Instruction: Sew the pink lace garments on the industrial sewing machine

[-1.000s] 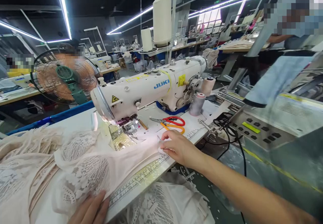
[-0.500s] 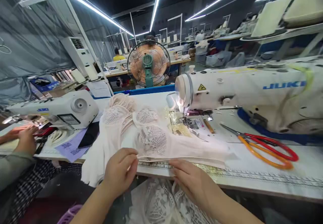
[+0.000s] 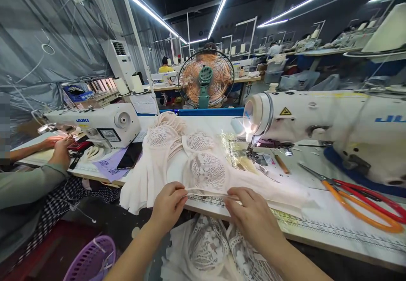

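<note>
A pale cream lace bra [image 3: 207,169] lies on the white sewing table with its lower edge facing me. My left hand [image 3: 169,205] pinches that edge between thumb and fingers. Farther right along the same edge, my right hand [image 3: 250,209] has its fingers closed on the fabric. The edge runs fairly straight from one hand to the other, just above a printed measuring tape [image 3: 336,231] on the table's front. Behind my right hand stands a sewing machine [image 3: 294,114] with its lamp lit at the needle.
Orange and red scissors [image 3: 345,194] lie at right. A pile of similar bras [image 3: 152,158] rests at left, and more lace pieces [image 3: 207,247] are below the table edge. A co-worker's hands [image 3: 60,148] are at another machine [image 3: 104,122]. A purple basket [image 3: 91,260] stands lower left.
The view has swung left, so the scene sits farther right. Both hands keep hold of the bra's lower edge, which now looks raised slightly between them.
</note>
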### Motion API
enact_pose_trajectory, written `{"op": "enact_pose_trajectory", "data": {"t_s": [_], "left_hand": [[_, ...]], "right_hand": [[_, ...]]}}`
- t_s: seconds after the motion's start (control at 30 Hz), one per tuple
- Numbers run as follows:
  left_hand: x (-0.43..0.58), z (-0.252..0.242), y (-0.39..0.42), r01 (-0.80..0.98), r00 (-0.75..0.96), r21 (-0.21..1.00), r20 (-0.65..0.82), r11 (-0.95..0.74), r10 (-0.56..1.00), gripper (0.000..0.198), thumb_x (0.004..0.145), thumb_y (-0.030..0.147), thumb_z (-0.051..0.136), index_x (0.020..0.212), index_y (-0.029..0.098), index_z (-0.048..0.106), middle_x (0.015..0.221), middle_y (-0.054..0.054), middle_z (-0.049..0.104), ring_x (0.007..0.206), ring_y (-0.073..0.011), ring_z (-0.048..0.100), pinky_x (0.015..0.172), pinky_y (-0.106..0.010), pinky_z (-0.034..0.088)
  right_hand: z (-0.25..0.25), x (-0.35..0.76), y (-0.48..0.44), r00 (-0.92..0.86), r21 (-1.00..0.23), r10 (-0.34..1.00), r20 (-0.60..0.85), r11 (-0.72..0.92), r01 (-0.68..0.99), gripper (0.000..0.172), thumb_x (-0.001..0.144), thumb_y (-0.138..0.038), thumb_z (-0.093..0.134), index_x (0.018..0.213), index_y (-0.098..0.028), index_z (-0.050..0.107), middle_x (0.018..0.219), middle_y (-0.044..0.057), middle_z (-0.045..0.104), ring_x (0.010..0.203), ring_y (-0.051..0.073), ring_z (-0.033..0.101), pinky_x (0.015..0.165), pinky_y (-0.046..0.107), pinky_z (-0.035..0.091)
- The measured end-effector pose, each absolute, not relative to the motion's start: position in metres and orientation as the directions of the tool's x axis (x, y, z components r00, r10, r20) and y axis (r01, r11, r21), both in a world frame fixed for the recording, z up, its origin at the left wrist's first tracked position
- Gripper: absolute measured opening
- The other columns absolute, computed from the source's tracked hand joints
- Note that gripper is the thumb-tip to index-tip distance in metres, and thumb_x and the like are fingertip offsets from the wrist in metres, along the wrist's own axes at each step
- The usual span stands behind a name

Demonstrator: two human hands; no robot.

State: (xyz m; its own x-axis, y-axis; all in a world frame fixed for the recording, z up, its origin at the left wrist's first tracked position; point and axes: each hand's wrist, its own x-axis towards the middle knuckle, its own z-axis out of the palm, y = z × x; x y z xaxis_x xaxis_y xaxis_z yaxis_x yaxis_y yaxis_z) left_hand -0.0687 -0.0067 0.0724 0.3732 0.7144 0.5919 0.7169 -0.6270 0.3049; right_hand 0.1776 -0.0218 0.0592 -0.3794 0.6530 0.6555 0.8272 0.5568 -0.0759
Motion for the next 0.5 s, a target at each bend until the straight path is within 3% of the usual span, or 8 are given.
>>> {"op": "enact_pose_trajectory", "data": {"t_s": [0.33, 0.43, 0.5], "left_hand": [[-0.066, 0.059, -0.001, 0.640, 0.311, 0.407, 0.638, -0.652, 0.704, 0.014, 0.088, 0.017, 0.044, 0.084, 0.020, 0.057, 0.097, -0.007, 0.058, 0.088, -0.0166, 0.059, 0.071, -0.028, 0.052], [-0.069, 0.057, 0.000, 0.633, 0.284, 0.422, 0.653, -0.649, 0.702, 0.011, 0.087, 0.018, 0.047, 0.097, 0.021, 0.052, 0.107, -0.008, 0.056, 0.102, -0.0190, 0.055, 0.083, -0.033, 0.050], [-0.072, 0.054, 0.000, 0.646, 0.243, 0.429, 0.669, -0.632, 0.703, 0.023, 0.088, 0.018, 0.046, 0.110, 0.020, 0.045, 0.115, -0.011, 0.052, 0.110, -0.0212, 0.051, 0.087, -0.038, 0.049]], "right_hand": [[0.061, 0.169, -0.007, -0.412, 0.037, 0.651, 0.637, 0.508, 0.860, 0.019, 0.076, -0.001, 0.054, 0.084, -0.015, 0.064, 0.109, 0.012, 0.062, 0.101, 0.027, 0.051, 0.077, 0.037, 0.036], [0.066, 0.167, 0.001, -0.407, -0.003, 0.668, 0.624, 0.522, 0.853, 0.021, 0.077, 0.000, 0.049, 0.082, -0.016, 0.063, 0.103, 0.010, 0.065, 0.094, 0.025, 0.056, 0.075, 0.036, 0.039], [0.074, 0.172, 0.006, -0.376, -0.056, 0.673, 0.637, 0.527, 0.848, 0.024, 0.080, -0.001, 0.044, 0.084, -0.017, 0.061, 0.095, 0.008, 0.066, 0.086, 0.022, 0.058, 0.073, 0.034, 0.042]]}}
